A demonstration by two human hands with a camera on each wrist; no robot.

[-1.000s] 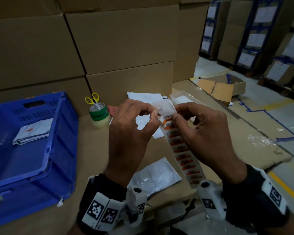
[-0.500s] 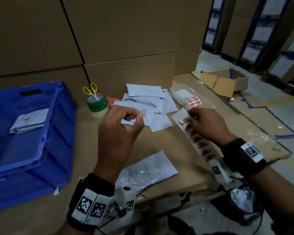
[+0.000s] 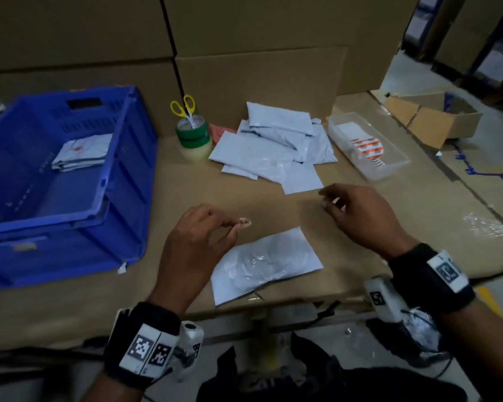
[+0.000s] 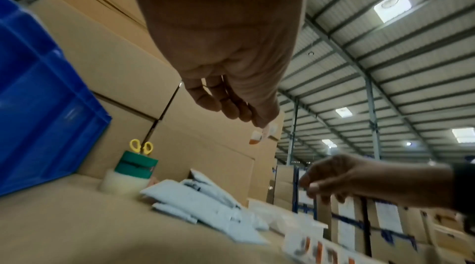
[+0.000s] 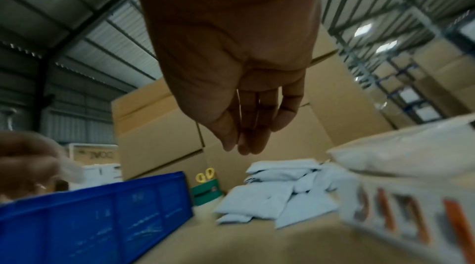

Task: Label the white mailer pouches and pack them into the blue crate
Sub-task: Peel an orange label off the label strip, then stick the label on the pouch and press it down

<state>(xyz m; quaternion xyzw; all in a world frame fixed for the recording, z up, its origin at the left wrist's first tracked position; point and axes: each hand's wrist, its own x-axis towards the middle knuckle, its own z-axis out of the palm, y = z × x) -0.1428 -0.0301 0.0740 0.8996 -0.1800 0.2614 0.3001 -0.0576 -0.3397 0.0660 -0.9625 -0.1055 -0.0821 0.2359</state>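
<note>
Dim warehouse, skylights (image 4: 390, 5) glaring overhead, my wrist views motion-blurred, edges bowed, the nearest things soft.

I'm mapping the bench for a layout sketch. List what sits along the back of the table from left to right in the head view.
blue crate → tape rolls with yellow scissors → pile of white mailer pouches → clear tray of label strips → open cardboard box
</note>
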